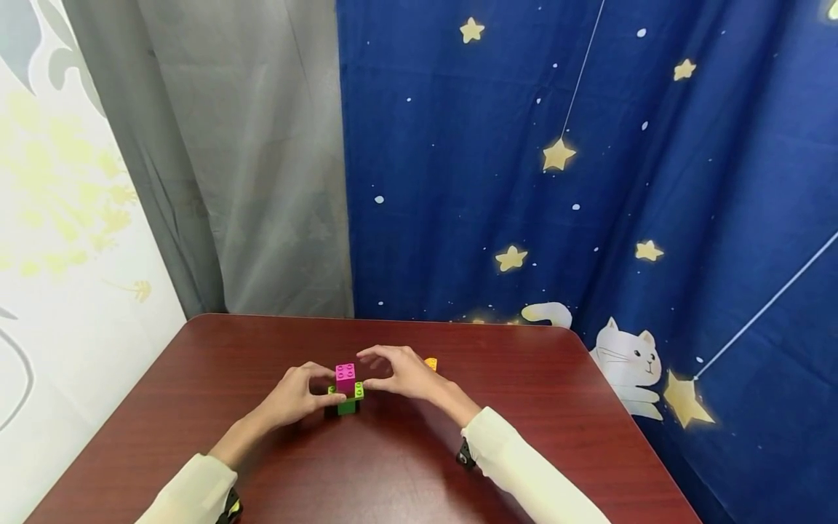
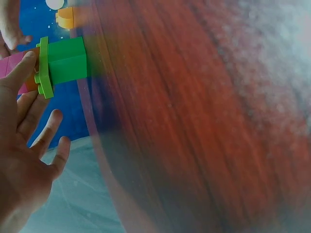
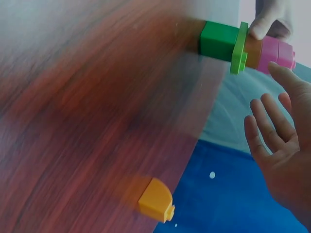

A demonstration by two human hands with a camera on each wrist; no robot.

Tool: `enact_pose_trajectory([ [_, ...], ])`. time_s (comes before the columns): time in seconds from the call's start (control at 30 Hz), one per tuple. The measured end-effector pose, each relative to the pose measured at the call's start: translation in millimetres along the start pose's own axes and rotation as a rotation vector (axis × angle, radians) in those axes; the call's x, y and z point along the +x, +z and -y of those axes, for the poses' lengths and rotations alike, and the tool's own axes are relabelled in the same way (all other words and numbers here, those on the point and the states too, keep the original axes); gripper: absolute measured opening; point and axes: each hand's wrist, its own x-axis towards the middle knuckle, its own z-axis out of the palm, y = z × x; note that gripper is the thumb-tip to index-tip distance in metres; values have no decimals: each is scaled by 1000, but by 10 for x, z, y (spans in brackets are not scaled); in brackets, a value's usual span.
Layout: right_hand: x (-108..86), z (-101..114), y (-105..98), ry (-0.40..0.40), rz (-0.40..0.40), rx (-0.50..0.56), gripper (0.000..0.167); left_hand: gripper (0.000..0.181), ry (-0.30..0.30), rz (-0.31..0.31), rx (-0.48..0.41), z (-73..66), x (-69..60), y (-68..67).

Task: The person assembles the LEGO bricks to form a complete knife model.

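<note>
A stack of toy building bricks stands upright on the table. It has a dark green block [image 3: 219, 41] at the bottom, a lime green plate [image 2: 44, 68] above it, an orange-brown brick [image 3: 253, 52] over that, and pink bricks [image 1: 345, 376] on top. My left hand [image 1: 297, 397] pinches the stack around the orange-brown brick, thumb in front and a finger behind. To the right of the stack is my right hand [image 1: 402, 372], its fingers spread and relaxed. Its thumb tip is close to the pink bricks; whether it touches them I cannot tell.
A yellow-orange curved brick [image 3: 156, 200] lies on the reddish-brown table [image 1: 366, 480], partly behind my right hand in the head view. Grey and blue curtains [image 1: 445, 182] hang just beyond the table's far edge. A pale patterned surface [image 1: 72, 240] borders the left side.
</note>
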Motion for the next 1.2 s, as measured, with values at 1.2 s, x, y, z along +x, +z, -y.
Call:
enact_pose_trajectory([
  [1.2, -479, -720, -568, 158, -98, -126, 48, 49, -39, 16, -23, -4, 0, -15],
])
